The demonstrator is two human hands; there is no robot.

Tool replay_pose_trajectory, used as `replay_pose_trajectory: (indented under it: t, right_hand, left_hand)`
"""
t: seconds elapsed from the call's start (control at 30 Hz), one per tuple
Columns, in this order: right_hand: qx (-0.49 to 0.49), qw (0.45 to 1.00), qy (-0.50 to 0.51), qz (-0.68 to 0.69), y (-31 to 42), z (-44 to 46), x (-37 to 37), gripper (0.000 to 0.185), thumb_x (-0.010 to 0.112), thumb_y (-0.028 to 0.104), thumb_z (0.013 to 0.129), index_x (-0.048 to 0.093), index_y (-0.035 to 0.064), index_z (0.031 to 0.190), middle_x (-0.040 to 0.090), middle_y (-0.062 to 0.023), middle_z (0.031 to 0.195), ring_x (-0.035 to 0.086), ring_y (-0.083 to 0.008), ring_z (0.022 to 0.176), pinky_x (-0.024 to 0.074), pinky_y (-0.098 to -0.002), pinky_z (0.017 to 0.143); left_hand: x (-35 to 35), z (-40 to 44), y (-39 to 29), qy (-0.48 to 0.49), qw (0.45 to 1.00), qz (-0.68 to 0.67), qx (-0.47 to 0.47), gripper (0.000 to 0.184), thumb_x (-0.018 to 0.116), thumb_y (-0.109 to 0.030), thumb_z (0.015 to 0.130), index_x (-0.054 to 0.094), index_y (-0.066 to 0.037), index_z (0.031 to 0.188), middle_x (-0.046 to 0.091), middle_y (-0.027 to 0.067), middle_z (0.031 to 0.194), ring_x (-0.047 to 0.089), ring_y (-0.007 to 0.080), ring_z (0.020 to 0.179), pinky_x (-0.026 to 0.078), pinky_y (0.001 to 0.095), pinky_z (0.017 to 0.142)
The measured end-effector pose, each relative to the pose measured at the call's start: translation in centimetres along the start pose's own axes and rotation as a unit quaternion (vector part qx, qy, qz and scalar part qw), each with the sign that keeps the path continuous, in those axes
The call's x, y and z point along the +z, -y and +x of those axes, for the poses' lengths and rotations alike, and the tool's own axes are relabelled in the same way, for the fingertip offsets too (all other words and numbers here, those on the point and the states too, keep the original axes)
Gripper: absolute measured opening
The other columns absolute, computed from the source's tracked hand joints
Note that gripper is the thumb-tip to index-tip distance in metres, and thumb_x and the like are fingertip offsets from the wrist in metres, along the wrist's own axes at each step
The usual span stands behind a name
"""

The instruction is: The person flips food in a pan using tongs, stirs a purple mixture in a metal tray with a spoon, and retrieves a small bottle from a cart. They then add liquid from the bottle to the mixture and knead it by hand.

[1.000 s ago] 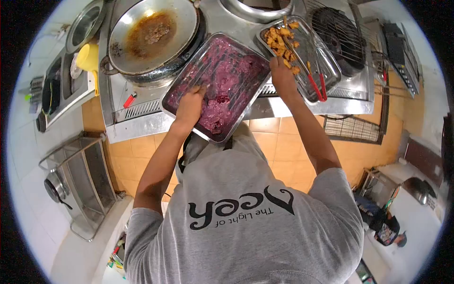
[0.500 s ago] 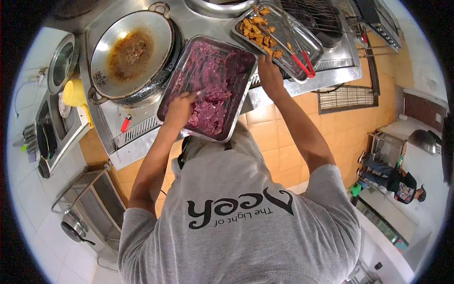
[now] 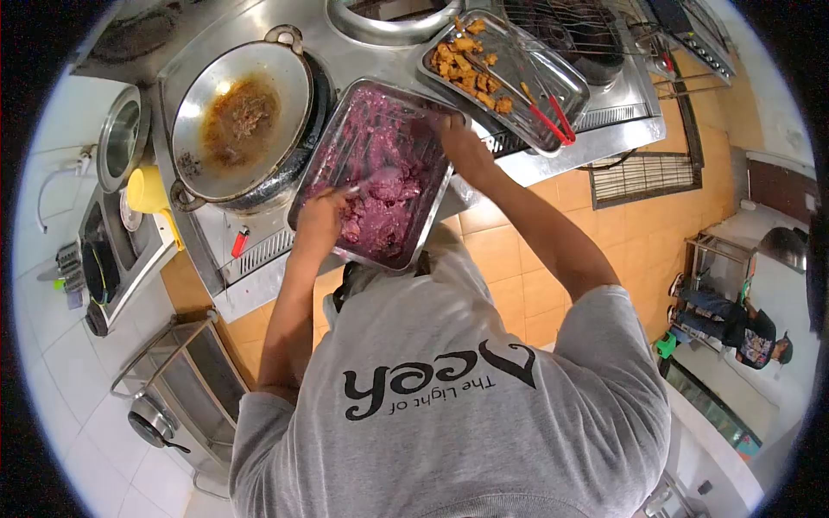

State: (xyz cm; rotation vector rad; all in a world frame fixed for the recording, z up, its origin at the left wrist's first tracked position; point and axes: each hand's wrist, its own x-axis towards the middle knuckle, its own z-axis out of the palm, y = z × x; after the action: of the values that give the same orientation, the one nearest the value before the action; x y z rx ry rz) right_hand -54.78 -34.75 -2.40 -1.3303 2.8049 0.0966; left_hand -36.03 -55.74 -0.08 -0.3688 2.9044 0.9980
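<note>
A rectangular metal tray (image 3: 436, 197) holds purple-red, wet-looking food (image 3: 376, 216), perhaps marinated meat pieces. My left hand (image 3: 319, 220) is over its left side, closed on what looks like a metal spoon (image 3: 354, 189), whose far end is among the purple pieces. At the tray's right rim, near the far corner, is my right hand (image 3: 465, 151). Its fingers reach over the rim and appear closed on it, though they are slightly blurred. A second metal tray (image 3: 553, 73) just beyond it carries orange-brown fried pieces (image 3: 466, 69) and red-handled tongs (image 3: 553, 121).
A big wok (image 3: 294, 95) with brown oily residue sits on the burner to the left. In front of it lies a red lighter (image 3: 240, 242). A yellow dipper (image 3: 148, 190) is by the sink at left. A grill rack (image 3: 561, 26) stands back right. Another person (image 3: 751, 332) is far right.
My right hand has moved left from beside the fried pieces' tray onto the rim of the purple food's tray. My left hand has shifted slightly within it. The whole view has shifted a little.
</note>
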Motion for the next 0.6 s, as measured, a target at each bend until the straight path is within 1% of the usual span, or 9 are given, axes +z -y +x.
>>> replay_pose_trajectory:
  t: [0.03,0.1,0.17,0.2,0.3,0.37,0.43,0.57,0.6]
  right_hand:
    - [-0.054,0.996,-0.058,0.052,0.5,-1.6,0.3,0.027,0.047,0.004,0.078,0.045,-0.0059,0.103,0.053,-0.0208,0.092,0.062,-0.0311,0.074,0.0532,-0.0362,0.052]
    - [-0.082,0.983,0.091,0.134,1.5,-3.6,-0.7,0.026,0.046,0.004,0.079,0.044,-0.0063,0.103,0.053,-0.0236,0.094,0.062,-0.0353,0.069,0.0530,-0.0394,0.052]
    - [-0.085,0.978,0.087,0.170,0.7,-3.6,-0.8,0.025,0.047,0.004,0.079,0.044,-0.0064,0.102,0.053,-0.0238,0.094,0.062,-0.0363,0.070,0.0532,-0.0409,0.053]
    - [-0.088,0.975,0.084,0.188,0.2,-3.5,-0.9,0.025,0.047,0.004,0.079,0.044,-0.0064,0.102,0.053,-0.0240,0.094,0.062,-0.0367,0.071,0.0533,-0.0416,0.054]
    - [-0.056,0.985,-0.017,0.159,-2.4,1.2,-2.6,0.023,0.047,0.002,0.078,0.042,-0.0055,0.100,0.051,-0.0239,0.096,0.062,-0.0372,0.078,0.0537,-0.0423,0.060]
    - [-0.104,0.984,-0.113,0.088,-3.1,4.6,-0.7,0.019,0.047,0.003,0.080,0.044,-0.0035,0.098,0.051,-0.0211,0.095,0.062,-0.0361,0.081,0.0541,-0.0406,0.063]
    - [-0.085,0.987,-0.104,0.094,-1.8,7.9,1.2,0.017,0.046,0.005,0.081,0.047,-0.0021,0.097,0.051,-0.0200,0.094,0.062,-0.0358,0.081,0.0542,-0.0402,0.064]
    - [-0.006,0.994,-0.014,0.113,1.2,9.7,0.8,0.017,0.044,0.008,0.083,0.047,-0.0018,0.097,0.052,-0.0206,0.094,0.062,-0.0370,0.080,0.0541,-0.0413,0.065]
    - [-0.019,0.989,0.002,0.145,1.2,9.1,2.3,0.019,0.044,0.008,0.084,0.045,-0.0014,0.100,0.052,-0.0212,0.093,0.062,-0.0384,0.079,0.0538,-0.0433,0.065]
  left_hand:
    - [-0.2,0.3,0.6,-0.023,1.000,-0.006,-0.012,0.037,0.049,0.007,0.072,0.061,-0.004,0.106,0.060,0.0206,0.091,0.058,0.0387,0.083,0.047,0.0431,0.072]
    - [0.3,1.4,1.0,-0.068,0.997,-0.010,-0.020,0.039,0.047,0.008,0.072,0.060,-0.003,0.108,0.060,0.0210,0.091,0.058,0.0390,0.082,0.047,0.0432,0.072]
    - [1.2,4.3,1.4,-0.113,0.994,-0.005,-0.010,0.041,0.046,0.010,0.072,0.059,-0.003,0.110,0.059,0.0214,0.091,0.058,0.0393,0.082,0.047,0.0434,0.072]
    - [2.3,5.3,1.9,-0.148,0.985,0.060,0.067,0.042,0.045,0.011,0.071,0.058,-0.002,0.110,0.059,0.0211,0.092,0.057,0.0396,0.083,0.047,0.0430,0.073]
    - [5.6,5.1,3.5,-0.088,0.987,0.094,0.097,0.041,0.044,0.010,0.070,0.059,-0.001,0.106,0.058,0.0206,0.091,0.057,0.0398,0.084,0.046,0.0434,0.073]
    - [3.0,3.1,-0.2,0.020,0.999,-0.010,0.038,0.043,0.043,0.010,0.069,0.059,-0.004,0.106,0.058,0.0212,0.093,0.057,0.0393,0.086,0.046,0.0438,0.074]
    - [2.5,0.9,-1.3,0.076,0.993,-0.085,-0.001,0.043,0.042,0.010,0.069,0.060,-0.005,0.106,0.058,0.0213,0.093,0.057,0.0387,0.086,0.047,0.0436,0.073]
    - [1.7,-1.5,-2.4,0.033,0.996,-0.076,-0.028,0.039,0.044,0.008,0.070,0.061,-0.004,0.103,0.059,0.0200,0.090,0.058,0.0378,0.082,0.047,0.0418,0.072]
    - [2.2,-1.9,-1.2,-0.002,0.999,-0.037,0.011,0.038,0.045,0.007,0.071,0.061,-0.006,0.104,0.060,0.0189,0.088,0.059,0.0365,0.081,0.048,0.0409,0.071]
